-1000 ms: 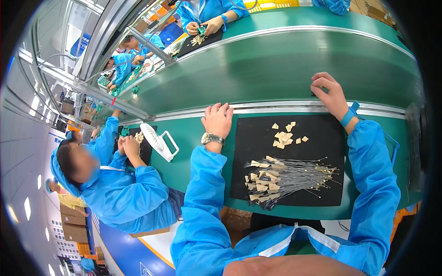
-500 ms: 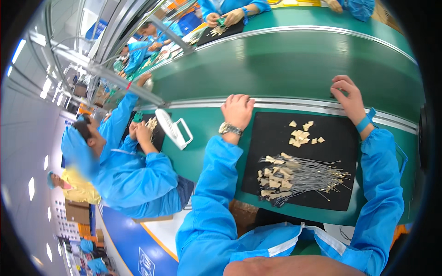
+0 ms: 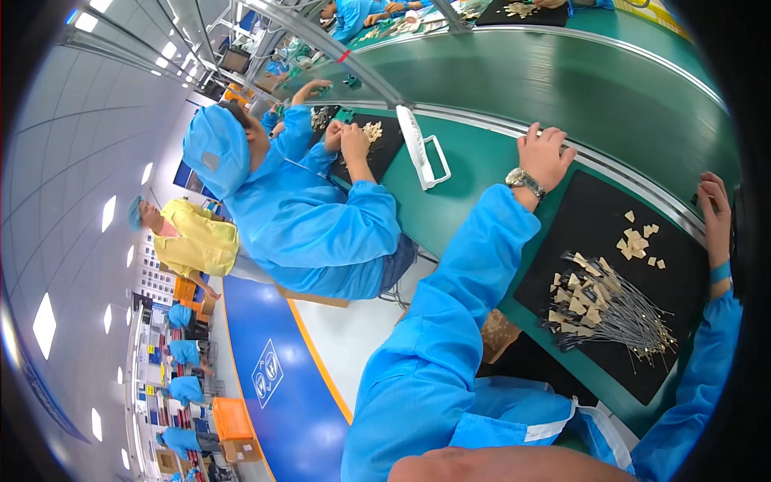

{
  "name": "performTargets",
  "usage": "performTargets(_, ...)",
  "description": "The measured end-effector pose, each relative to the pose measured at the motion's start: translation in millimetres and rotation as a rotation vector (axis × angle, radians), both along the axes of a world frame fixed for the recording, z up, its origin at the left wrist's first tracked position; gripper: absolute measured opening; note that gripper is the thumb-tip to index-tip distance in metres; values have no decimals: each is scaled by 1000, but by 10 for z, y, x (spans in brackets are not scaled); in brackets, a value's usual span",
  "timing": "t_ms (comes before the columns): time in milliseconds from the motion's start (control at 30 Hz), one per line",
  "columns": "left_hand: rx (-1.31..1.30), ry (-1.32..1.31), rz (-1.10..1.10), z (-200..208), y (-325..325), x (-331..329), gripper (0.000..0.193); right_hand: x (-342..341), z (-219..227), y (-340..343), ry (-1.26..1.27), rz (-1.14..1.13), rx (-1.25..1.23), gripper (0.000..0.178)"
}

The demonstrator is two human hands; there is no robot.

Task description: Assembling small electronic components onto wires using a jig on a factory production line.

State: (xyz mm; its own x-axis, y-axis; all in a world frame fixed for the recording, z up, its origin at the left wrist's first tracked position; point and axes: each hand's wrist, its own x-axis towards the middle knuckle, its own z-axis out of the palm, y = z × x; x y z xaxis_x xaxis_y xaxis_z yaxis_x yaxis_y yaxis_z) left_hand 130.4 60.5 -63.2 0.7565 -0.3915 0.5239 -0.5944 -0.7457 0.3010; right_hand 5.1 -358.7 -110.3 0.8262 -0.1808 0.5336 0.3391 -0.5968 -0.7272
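My left hand [image 3: 546, 154], with a metal watch on its wrist, lies over the metal rail [image 3: 598, 165] at the table's far edge, fingers apart. My right hand [image 3: 713, 205], wearing a blue wrist strap [image 3: 720, 272], is at the far right by the green belt. Its fingers are curled, with a small dark thing at their tips that I cannot make out. Between my arms lies a black mat [image 3: 590, 205]. On it rest a bundle of thin grey cables [image 3: 626, 317] with cream tabs [image 3: 582, 299] at one end, and a small pile of loose cream pieces [image 3: 633, 243].
A white handled frame [image 3: 418, 149] stands on the green table [image 3: 466, 161] to my left. Beyond it a co-worker in blue [image 3: 313, 233] handles small parts over another black mat [image 3: 385, 153]. The green belt [image 3: 514, 80] runs past the rail. A person in yellow [image 3: 197, 237] stands farther back.
The view has swung to the left, so the mat, cables and both hands sit farther right in the picture. Both hands keep about the same places along the rail and belt.
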Motion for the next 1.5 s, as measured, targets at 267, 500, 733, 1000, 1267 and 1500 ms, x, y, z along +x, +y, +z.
performTargets(267, 20, -19, 66, -10, -9, -24, 33, -90, 212, 241, -17, 31, 23, 9)
performTargets(500, 66, -59, 18, -17, -32, -39, 29, -223, 522, 519, -6, 2, 63, 6)
performTargets(733, 61, -46, 5, 12, -93, -55, 25, -242, 563, 548, -15, -9, 45, 7)
performTargets(1000, 148, -114, -22, 65, -103, -67, 25, -249, 650, 620, -36, -38, 61, 8)
performTargets(1267, 130, -20, -53, -14, -96, 233, 42, -332, 707, 672, -34, -101, 50, 9)
performTargets(1500, 82, 234, 56, 87, -628, 1268, 68, -309, 717, 605, -69, -107, 59, 7)
